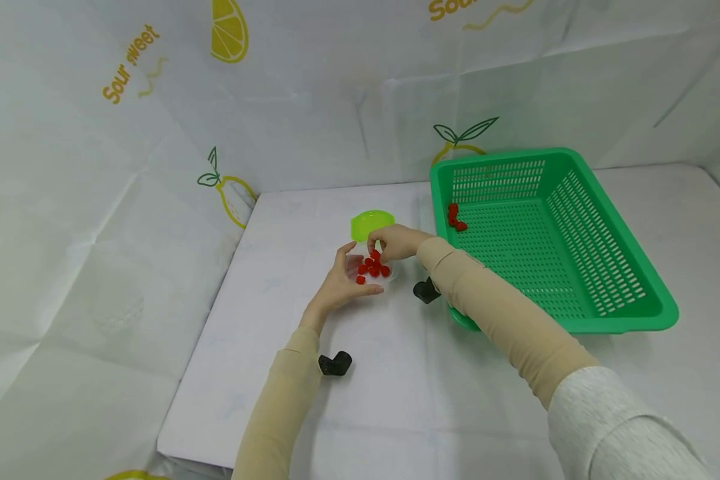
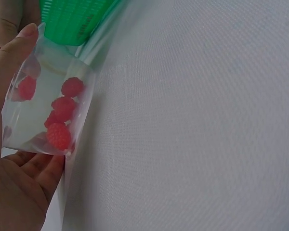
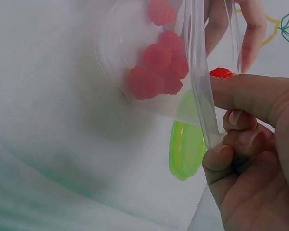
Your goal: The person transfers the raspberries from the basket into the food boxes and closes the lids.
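Note:
My left hand grips a clear plastic container round its side, thumb and fingers spread across it. Several red raspberries lie in the container, seen through its wall in both wrist views. From the far right side my right hand reaches to the container's rim, its fingers curled. A raspberry shows at its fingertips, which pinch it; the rim partly hides the contact. Just behind the container lies a bright lime-green lid, also visible below it in the right wrist view.
A large green plastic basket stands to the right, with several raspberries in its left corner. Black wrist-camera pieces show beside the forearms. The white-covered table meets a lemon-printed cloth backdrop behind and at the left.

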`<control>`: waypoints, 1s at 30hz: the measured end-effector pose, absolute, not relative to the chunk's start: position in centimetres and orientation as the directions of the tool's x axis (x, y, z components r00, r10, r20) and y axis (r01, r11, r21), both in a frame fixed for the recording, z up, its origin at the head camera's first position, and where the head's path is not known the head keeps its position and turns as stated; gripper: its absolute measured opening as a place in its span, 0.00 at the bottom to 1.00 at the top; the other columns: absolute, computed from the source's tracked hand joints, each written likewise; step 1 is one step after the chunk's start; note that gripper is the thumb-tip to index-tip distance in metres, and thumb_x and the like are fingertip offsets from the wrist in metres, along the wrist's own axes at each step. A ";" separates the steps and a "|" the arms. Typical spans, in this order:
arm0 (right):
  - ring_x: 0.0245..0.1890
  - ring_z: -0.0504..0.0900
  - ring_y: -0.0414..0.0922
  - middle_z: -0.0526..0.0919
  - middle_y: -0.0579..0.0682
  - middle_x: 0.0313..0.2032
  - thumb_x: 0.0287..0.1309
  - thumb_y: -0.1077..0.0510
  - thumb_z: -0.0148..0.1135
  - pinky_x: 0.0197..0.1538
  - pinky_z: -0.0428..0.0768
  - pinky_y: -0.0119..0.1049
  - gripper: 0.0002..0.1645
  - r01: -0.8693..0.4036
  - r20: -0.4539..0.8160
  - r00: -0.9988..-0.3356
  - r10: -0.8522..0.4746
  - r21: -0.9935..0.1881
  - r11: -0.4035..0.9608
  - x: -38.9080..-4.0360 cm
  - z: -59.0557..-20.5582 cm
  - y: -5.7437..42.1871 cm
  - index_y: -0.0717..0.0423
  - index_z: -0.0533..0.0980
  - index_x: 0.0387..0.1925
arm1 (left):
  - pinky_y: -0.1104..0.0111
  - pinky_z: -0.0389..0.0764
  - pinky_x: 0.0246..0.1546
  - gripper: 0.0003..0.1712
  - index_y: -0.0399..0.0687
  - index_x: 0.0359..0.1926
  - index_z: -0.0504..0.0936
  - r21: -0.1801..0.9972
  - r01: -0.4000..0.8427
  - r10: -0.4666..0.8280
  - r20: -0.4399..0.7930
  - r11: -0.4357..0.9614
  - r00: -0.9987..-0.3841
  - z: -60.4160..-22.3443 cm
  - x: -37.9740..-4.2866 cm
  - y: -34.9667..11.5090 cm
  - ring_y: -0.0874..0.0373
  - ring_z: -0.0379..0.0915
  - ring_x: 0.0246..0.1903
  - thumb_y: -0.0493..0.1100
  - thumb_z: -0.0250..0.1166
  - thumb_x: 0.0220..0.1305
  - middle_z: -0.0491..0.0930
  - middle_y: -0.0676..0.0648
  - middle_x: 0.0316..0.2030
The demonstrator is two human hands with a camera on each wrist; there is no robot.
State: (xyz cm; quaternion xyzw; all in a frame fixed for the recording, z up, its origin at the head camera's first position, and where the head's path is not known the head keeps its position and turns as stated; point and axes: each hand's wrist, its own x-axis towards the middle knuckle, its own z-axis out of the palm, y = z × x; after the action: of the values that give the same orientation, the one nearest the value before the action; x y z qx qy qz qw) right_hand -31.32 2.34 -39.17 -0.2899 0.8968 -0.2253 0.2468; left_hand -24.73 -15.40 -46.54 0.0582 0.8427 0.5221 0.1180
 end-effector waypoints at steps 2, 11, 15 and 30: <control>0.31 0.69 0.45 0.71 0.49 0.29 0.54 0.65 0.57 0.30 0.69 0.30 0.12 -0.398 -0.320 -0.712 -0.625 -0.549 0.734 -31.3 -39.1 2.3 0.52 0.74 0.42 | 0.54 0.66 0.64 0.63 0.62 0.70 0.44 0.894 -0.030 0.218 -0.141 0.446 -0.966 -46.5 -24.7 -15.4 0.54 0.61 0.65 0.55 0.77 0.39 0.64 0.49 0.63; 0.30 0.68 0.45 0.71 0.49 0.29 0.56 0.64 0.55 0.31 0.69 0.30 0.14 -0.385 -0.332 -0.711 -0.620 -0.554 0.739 -31.1 -39.0 2.4 0.55 0.74 0.45 | 0.54 0.65 0.65 0.61 0.65 0.69 0.45 0.894 -0.045 0.211 -0.154 0.445 -0.965 -46.3 -24.6 -15.3 0.54 0.60 0.65 0.55 0.76 0.41 0.64 0.50 0.63; 0.30 0.68 0.45 0.71 0.50 0.30 0.57 0.64 0.54 0.31 0.69 0.31 0.14 -0.385 -0.333 -0.711 -0.620 -0.553 0.739 -31.1 -39.1 2.4 0.56 0.73 0.47 | 0.54 0.66 0.64 0.60 0.64 0.69 0.45 0.898 -0.043 0.210 -0.148 0.439 -0.966 -46.3 -24.6 -15.2 0.54 0.61 0.65 0.55 0.76 0.42 0.64 0.50 0.63; 0.34 0.69 0.46 0.71 0.51 0.33 0.58 0.61 0.56 0.34 0.69 0.32 0.15 -0.385 -0.357 -0.696 -0.624 -0.548 0.743 -31.5 -39.2 2.5 0.56 0.73 0.48 | 0.53 0.63 0.66 0.58 0.65 0.70 0.46 0.899 -0.030 0.201 -0.130 0.436 -0.971 -46.4 -24.6 -15.1 0.52 0.60 0.66 0.53 0.74 0.44 0.64 0.49 0.63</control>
State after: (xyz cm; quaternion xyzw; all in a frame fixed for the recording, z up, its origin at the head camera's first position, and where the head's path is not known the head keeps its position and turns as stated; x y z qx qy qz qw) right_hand -31.52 2.52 -39.24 -0.2821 0.8937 -0.2216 0.2696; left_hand -24.58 -15.11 -46.44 0.0508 0.8402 0.5286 0.1096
